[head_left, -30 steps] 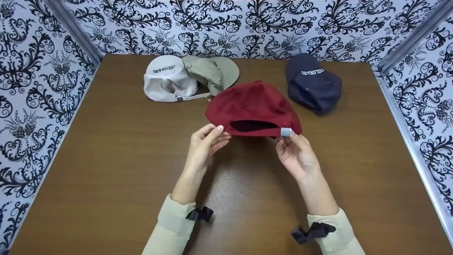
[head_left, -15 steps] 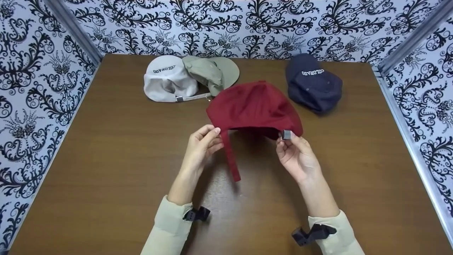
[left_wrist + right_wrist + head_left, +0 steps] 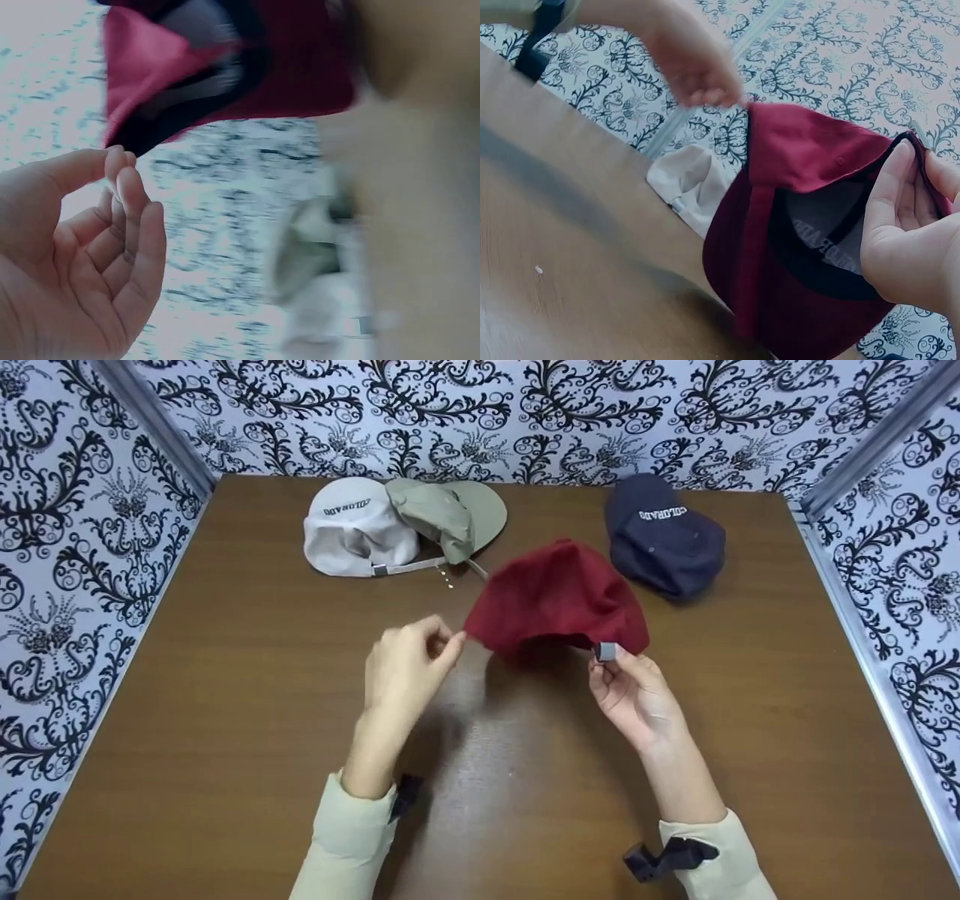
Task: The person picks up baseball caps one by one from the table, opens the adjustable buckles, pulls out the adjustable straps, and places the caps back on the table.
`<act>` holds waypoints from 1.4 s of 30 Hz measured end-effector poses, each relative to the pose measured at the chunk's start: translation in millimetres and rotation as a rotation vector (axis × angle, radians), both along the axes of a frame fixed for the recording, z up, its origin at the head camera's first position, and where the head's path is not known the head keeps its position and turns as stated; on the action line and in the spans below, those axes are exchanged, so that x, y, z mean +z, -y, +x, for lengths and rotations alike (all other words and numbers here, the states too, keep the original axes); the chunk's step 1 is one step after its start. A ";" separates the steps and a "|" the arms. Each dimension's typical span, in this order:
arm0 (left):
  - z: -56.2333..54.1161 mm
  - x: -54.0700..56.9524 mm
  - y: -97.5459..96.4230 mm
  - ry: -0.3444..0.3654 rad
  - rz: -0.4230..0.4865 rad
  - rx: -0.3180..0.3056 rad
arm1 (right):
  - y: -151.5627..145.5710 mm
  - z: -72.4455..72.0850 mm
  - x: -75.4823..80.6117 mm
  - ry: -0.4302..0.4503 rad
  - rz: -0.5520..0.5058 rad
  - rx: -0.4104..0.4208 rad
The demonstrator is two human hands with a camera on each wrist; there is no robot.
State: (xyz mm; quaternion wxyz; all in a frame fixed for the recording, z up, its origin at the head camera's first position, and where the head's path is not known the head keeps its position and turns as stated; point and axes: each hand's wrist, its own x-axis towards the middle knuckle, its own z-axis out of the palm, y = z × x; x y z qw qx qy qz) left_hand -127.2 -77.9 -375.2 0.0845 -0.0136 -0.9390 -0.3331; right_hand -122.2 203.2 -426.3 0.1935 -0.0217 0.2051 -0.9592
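Above a brown wood-grain tabletop (image 3: 225, 697), enclosed by scroll-patterned black-and-white walls (image 3: 480, 420), the left hand (image 3: 403, 664) and right hand (image 3: 637, 701) pinch opposite rear edges of a red baseball cap (image 3: 559, 596) between them. "COLORADO" marks the white baseball cap (image 3: 356, 526) beyond the left hand and the navy baseball cap (image 3: 660, 540) beyond the right.

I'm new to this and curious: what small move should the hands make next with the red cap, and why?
Probably the left hand should shift from the corner of the red baseball cap to the loose strap: it dangles free below that corner, while the right hand holds the cap by its buckle.
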 end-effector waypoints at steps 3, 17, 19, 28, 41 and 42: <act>-6.8 27.5 -9.4 -0.088 -0.106 -0.058 | -1.6 0.5 -0.5 -0.006 0.019 -0.004; -60.9 56.2 -70.9 -0.087 -0.231 -0.454 | -8.5 9.9 -6.1 0.009 0.152 -0.009; -60.7 58.0 -74.5 -0.100 -0.264 -0.503 | -11.3 10.1 -5.5 0.008 0.178 -0.014; -93.7 84.9 -87.5 0.007 -0.429 -0.553 | -30.6 13.3 -10.3 -0.031 0.357 0.074; -161.8 91.8 -107.7 -0.082 -0.456 -0.348 | -76.1 24.8 -17.5 -0.147 0.265 0.081; -166.3 83.4 -109.2 -0.084 -0.461 -0.327 | -76.9 25.1 -17.2 -0.145 0.257 0.075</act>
